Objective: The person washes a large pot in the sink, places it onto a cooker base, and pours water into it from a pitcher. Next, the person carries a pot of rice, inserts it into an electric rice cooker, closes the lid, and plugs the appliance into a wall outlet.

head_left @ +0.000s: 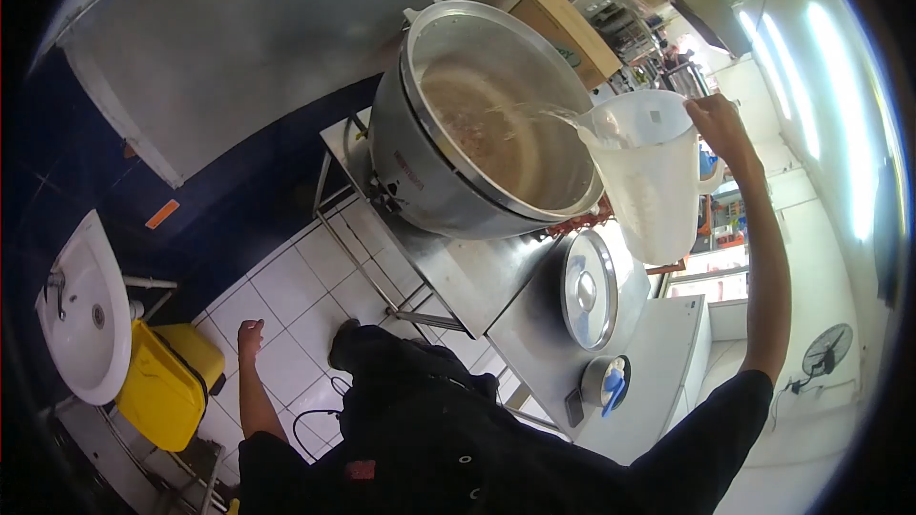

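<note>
One glossy white sink (86,358), one yellow bin (162,396); then the left hand (250,336), half-curled, how tightly I can't tell, over square white tiles (286,272). One round metal pot (410,172) on a steel table (468,272) takes water (549,111) from one translucent plastic jug (658,200), gripped near its rim by the right hand (719,126).

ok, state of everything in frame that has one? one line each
Pitcher: tilted, pouring clear liquid into the pot
Pot: uncovered, partly filled, contents brownish
Right hand: gripping the pitcher
Left hand: out to the side, no object visible in it
Round metal lid: off, lying on the metal counter
Small bowl: blue item in it
Sink: no standing water visible
Ceiling lights: lit
Wall fan: running or not, can't tell
</note>
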A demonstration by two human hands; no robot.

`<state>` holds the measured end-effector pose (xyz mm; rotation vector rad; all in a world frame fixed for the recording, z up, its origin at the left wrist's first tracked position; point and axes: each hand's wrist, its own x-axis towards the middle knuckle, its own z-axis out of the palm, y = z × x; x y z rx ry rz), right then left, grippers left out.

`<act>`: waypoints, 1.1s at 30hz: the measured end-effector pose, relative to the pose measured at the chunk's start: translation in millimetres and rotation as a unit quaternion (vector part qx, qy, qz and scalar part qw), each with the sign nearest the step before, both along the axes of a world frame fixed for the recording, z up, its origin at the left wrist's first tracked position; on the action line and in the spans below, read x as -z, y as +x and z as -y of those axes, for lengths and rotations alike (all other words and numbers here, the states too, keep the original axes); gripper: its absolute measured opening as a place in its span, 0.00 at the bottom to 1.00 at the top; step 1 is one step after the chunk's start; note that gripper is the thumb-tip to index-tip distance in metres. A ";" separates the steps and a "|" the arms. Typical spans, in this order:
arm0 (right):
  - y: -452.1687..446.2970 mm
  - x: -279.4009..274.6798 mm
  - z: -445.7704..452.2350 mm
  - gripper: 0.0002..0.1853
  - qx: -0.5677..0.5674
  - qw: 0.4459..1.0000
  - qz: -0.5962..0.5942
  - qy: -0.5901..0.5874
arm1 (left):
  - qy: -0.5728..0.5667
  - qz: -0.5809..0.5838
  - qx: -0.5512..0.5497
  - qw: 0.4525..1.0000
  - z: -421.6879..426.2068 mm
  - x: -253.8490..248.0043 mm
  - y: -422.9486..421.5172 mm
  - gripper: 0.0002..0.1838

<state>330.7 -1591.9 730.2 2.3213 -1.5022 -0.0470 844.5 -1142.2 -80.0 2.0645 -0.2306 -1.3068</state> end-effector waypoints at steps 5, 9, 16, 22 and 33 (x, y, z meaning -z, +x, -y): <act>-10.0 -0.9 6.2 0.24 0.021 1.000 0.015 0.010 | 0.009 -0.015 0.032 0.999 8.6 16.4 13.3 0.23; -15.0 -7.4 7.4 0.23 0.011 1.000 -0.024 -0.005 | 0.059 -0.025 0.070 0.995 4.7 26.1 12.6 0.24; -7.5 -23.9 -5.7 0.24 0.120 0.988 -0.087 0.036 | 0.079 -0.036 0.089 0.992 -3.4 26.9 -1.3 0.25; -14.0 -18.5 -11.0 0.24 0.064 0.996 -0.066 0.010 | 0.075 -0.039 0.101 0.991 18.0 22.0 -7.6 0.24; 16.9 -17.4 -16.7 0.24 0.071 0.994 -0.077 0.035 | -0.009 0.010 0.097 0.995 43.6 38.2 -3.1 0.21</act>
